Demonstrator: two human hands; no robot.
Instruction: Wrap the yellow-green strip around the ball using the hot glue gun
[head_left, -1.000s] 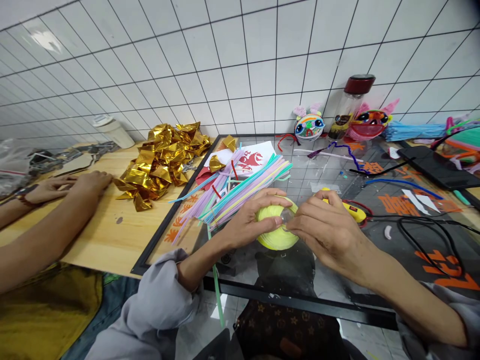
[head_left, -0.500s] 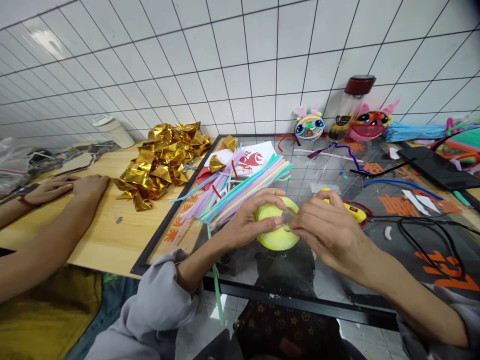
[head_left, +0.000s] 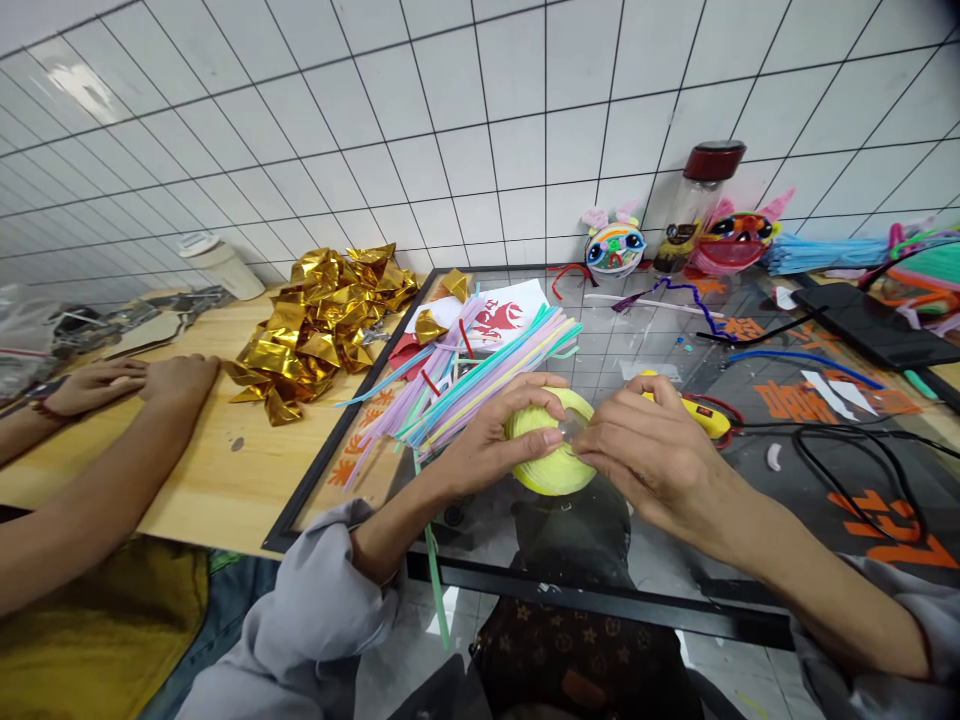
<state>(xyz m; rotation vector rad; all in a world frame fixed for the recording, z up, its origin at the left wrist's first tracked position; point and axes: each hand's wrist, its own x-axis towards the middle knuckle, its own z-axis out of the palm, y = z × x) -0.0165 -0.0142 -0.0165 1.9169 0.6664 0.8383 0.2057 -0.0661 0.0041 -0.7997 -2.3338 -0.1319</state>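
My left hand (head_left: 517, 435) is wrapped round the left side of a round yellow coil (head_left: 553, 475), which looks wound from fuzzy craft stem, just above the black-framed glass panel (head_left: 480, 572). Its thumb lies across the coil's face, beside a clear, shiny patch at the middle. The fingers of my right hand (head_left: 637, 445) are pinched together at the coil's right side by that patch; what lies between the fingertips is too small to make out. Behind my right hand a yellow glue gun (head_left: 709, 420) with a cord rests on the panel.
Pastel craft stems (head_left: 480, 385) lie in a bundle left of the coil. Beyond are crumpled gold foil (head_left: 315, 325), two decorated animal faces (head_left: 613, 250) and a red-capped bottle (head_left: 694, 210). Black cable (head_left: 862, 470) and a phone (head_left: 874, 325) are at right. A co-worker's arms (head_left: 127, 440) rest at left.
The whole view has shifted slightly. The coil stays between my hands, tilted a little differently, and my right fingers keep pinching at its edge. The co-worker's arms have barely moved.
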